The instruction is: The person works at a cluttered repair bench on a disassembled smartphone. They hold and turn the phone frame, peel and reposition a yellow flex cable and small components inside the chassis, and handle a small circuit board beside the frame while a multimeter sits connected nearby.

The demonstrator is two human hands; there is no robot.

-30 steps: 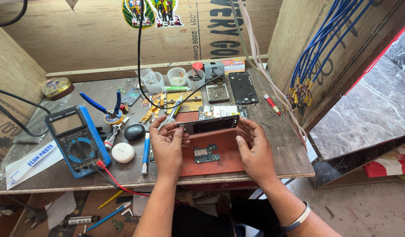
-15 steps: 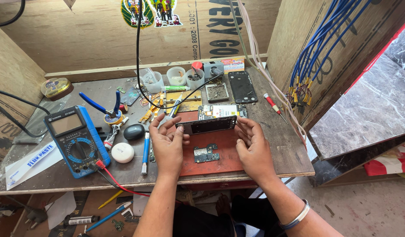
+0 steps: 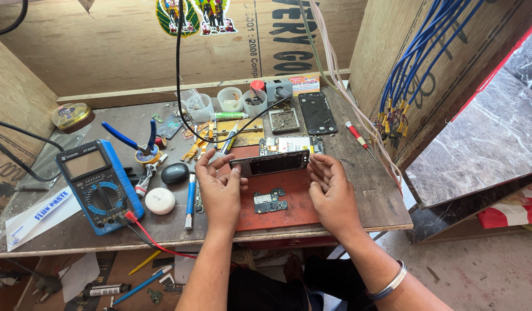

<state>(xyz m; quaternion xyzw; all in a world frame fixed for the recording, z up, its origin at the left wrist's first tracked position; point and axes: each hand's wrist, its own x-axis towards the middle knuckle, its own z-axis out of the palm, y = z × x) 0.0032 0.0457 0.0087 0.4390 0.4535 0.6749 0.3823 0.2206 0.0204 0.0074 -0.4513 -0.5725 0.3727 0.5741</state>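
Hands meet on a phone frame (image 3: 270, 163) held over the red mat (image 3: 300, 210): the left hand (image 3: 220, 187) pinches its end at nine o'clock, the right hand (image 3: 330, 190) grips the end at three o'clock. A small circuit board (image 3: 269, 201) lies on the mat at six o'clock of the frame. A blue multimeter (image 3: 99, 184) sits well off towards nine o'clock.

Wooden workbench (image 3: 370, 190), red mat (image 3: 289, 216), blue multimeter (image 3: 99, 184), blue pliers (image 3: 130, 138), small circuit board (image 3: 270, 201)
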